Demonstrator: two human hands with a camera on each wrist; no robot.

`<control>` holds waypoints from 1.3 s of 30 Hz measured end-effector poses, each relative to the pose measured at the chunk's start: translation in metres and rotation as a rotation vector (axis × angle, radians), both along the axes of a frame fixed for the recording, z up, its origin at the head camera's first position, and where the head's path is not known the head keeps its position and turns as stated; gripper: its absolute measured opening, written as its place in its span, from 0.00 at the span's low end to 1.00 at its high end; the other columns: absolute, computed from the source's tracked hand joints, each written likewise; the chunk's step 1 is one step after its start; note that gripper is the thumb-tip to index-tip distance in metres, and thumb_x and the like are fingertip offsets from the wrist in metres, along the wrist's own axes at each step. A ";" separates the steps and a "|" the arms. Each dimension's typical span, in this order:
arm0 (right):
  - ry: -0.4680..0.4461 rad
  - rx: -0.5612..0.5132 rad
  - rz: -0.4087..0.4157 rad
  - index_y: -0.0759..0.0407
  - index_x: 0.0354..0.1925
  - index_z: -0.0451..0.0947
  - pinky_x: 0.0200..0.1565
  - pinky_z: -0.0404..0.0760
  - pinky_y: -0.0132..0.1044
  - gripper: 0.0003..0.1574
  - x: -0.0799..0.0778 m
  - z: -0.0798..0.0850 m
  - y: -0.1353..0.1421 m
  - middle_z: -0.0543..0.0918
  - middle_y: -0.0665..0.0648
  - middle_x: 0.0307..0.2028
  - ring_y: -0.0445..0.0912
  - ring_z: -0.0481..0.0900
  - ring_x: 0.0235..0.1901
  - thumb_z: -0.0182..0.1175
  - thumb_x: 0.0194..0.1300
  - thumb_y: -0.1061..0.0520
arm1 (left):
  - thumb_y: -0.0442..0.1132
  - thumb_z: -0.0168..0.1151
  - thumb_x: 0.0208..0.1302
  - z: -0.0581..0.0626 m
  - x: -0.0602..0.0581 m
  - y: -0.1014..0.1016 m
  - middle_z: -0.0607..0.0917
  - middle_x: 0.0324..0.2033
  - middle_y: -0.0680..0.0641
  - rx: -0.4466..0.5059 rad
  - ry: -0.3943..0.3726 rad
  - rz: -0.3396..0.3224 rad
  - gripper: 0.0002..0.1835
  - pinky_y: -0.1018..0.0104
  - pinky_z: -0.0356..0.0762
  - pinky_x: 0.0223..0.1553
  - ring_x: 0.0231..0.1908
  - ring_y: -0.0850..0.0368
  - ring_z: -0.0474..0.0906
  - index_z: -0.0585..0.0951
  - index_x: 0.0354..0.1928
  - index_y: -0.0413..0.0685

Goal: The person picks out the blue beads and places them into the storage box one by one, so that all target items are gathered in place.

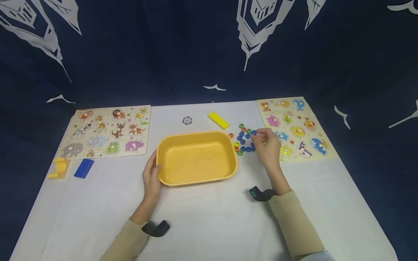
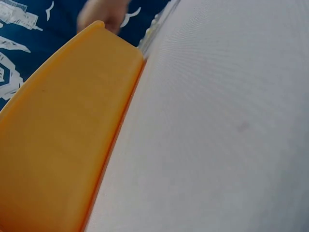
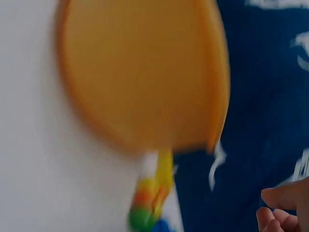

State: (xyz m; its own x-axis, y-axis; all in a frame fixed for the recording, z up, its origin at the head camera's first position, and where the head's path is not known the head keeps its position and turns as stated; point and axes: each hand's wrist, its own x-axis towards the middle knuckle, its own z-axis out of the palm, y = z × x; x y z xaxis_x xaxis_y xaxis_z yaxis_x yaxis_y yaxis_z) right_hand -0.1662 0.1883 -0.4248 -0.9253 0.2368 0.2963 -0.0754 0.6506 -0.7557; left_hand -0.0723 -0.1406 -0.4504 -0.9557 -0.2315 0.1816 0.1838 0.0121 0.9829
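My left hand (image 1: 151,181) grips the left end of a yellow plastic tray (image 1: 196,181), thumb at the rim and fingers along the outer wall. The tray stands on the white cloth, and its inside shows nothing lying in it. Right of it is a loose group of small beads, with several blue beads (image 1: 242,141), green beads (image 1: 241,125) and orange beads (image 1: 231,135). Over the group's right side, my right hand (image 1: 268,148) pinches a blue bead (image 1: 254,132) between thumb and fingertips. Its fingers (image 3: 282,217) also show at the lower right of the right wrist view.
Animal puzzle boards lie at the left (image 1: 107,132) and right (image 1: 295,127). Behind the tray are a yellow block (image 1: 218,120) and a round chip (image 1: 187,120). A blue block (image 1: 83,168) and a curved yellow block (image 1: 60,168) sit at the far left. A dark patterned curtain (image 1: 163,54) hangs behind.
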 end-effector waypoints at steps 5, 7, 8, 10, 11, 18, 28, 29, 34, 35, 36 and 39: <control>0.029 0.004 0.260 0.58 0.39 0.75 0.23 0.72 0.28 0.15 0.001 0.034 -0.065 0.79 0.52 0.27 0.42 0.71 0.24 0.62 0.53 0.53 | 0.24 0.36 0.61 0.000 0.000 -0.002 0.62 0.63 0.40 -0.005 0.007 0.005 0.25 0.66 0.58 0.64 0.64 0.50 0.55 0.58 0.63 0.34; 0.006 0.017 0.348 0.57 0.37 0.76 0.21 0.71 0.28 0.14 0.001 0.041 -0.091 0.79 0.51 0.26 0.42 0.70 0.22 0.63 0.52 0.54 | 0.25 0.37 0.61 -0.005 -0.002 -0.003 0.62 0.63 0.42 -0.003 0.011 0.006 0.25 0.68 0.59 0.64 0.64 0.51 0.56 0.59 0.63 0.35; -0.020 0.036 0.377 0.55 0.37 0.75 0.20 0.70 0.29 0.13 0.002 0.044 -0.103 0.79 0.49 0.26 0.41 0.70 0.22 0.63 0.52 0.53 | 0.25 0.37 0.61 -0.005 -0.002 -0.003 0.62 0.63 0.41 -0.004 0.011 0.007 0.25 0.69 0.59 0.64 0.64 0.52 0.56 0.59 0.63 0.35; -0.052 0.051 0.437 0.54 0.35 0.75 0.20 0.71 0.29 0.12 0.001 0.046 -0.124 0.79 0.48 0.26 0.41 0.71 0.21 0.64 0.51 0.53 | 0.25 0.37 0.61 -0.005 -0.002 -0.002 0.62 0.63 0.41 -0.006 0.010 0.005 0.25 0.70 0.58 0.64 0.64 0.51 0.55 0.58 0.63 0.35; -0.077 0.056 0.463 0.53 0.35 0.75 0.21 0.71 0.29 0.11 0.001 0.046 -0.133 0.79 0.47 0.25 0.41 0.71 0.22 0.64 0.51 0.53 | 0.25 0.37 0.61 -0.004 -0.002 -0.001 0.61 0.63 0.40 -0.006 0.010 0.004 0.25 0.70 0.59 0.64 0.64 0.51 0.55 0.58 0.63 0.35; -0.217 0.168 0.596 0.50 0.32 0.77 0.21 0.72 0.25 0.10 0.001 0.026 -0.179 0.79 0.43 0.23 0.37 0.74 0.25 0.64 0.50 0.51 | 0.24 0.37 0.61 0.001 -0.001 0.000 0.60 0.63 0.38 -0.014 0.000 -0.001 0.26 0.73 0.59 0.63 0.64 0.49 0.54 0.57 0.63 0.33; -0.391 0.285 0.745 0.50 0.30 0.76 0.17 0.70 0.25 0.07 0.007 0.002 -0.204 0.76 0.45 0.20 0.38 0.71 0.20 0.63 0.48 0.55 | 0.25 0.37 0.60 0.000 -0.001 -0.001 0.61 0.63 0.39 -0.025 0.007 0.017 0.26 0.80 0.58 0.61 0.64 0.51 0.55 0.58 0.63 0.33; -0.406 0.300 0.760 0.49 0.30 0.76 0.16 0.69 0.26 0.07 0.008 0.001 -0.206 0.75 0.45 0.20 0.38 0.70 0.19 0.64 0.48 0.54 | 0.24 0.37 0.60 0.000 -0.001 -0.001 0.62 0.63 0.39 -0.027 0.008 0.020 0.26 0.80 0.58 0.61 0.64 0.51 0.55 0.58 0.63 0.33; -0.447 0.382 0.816 0.48 0.32 0.76 0.18 0.71 0.28 0.09 0.011 -0.004 -0.213 0.75 0.43 0.19 0.38 0.71 0.21 0.63 0.51 0.49 | 0.24 0.38 0.60 -0.001 -0.001 -0.001 0.63 0.62 0.38 -0.026 0.016 0.025 0.25 0.82 0.56 0.62 0.64 0.50 0.55 0.59 0.62 0.32; -0.450 0.396 0.822 0.48 0.32 0.76 0.19 0.71 0.28 0.09 0.012 -0.004 -0.213 0.75 0.43 0.19 0.38 0.71 0.21 0.63 0.51 0.49 | 0.24 0.38 0.60 -0.001 -0.001 -0.001 0.63 0.62 0.38 -0.026 0.016 0.025 0.25 0.82 0.56 0.62 0.64 0.50 0.55 0.59 0.62 0.32; -0.453 0.405 0.823 0.48 0.33 0.77 0.20 0.71 0.28 0.10 0.012 -0.004 -0.214 0.75 0.43 0.19 0.38 0.71 0.22 0.63 0.51 0.48 | 0.24 0.38 0.60 -0.001 -0.001 -0.001 0.63 0.62 0.38 -0.024 0.014 0.026 0.25 0.82 0.56 0.62 0.64 0.50 0.55 0.60 0.62 0.32; -0.465 0.408 0.824 0.48 0.38 0.77 0.22 0.72 0.29 0.14 0.012 -0.003 -0.212 0.75 0.42 0.21 0.38 0.72 0.25 0.63 0.51 0.48 | 0.24 0.38 0.60 -0.001 -0.001 0.000 0.63 0.62 0.39 -0.022 0.003 0.031 0.25 0.82 0.56 0.61 0.64 0.51 0.55 0.60 0.62 0.33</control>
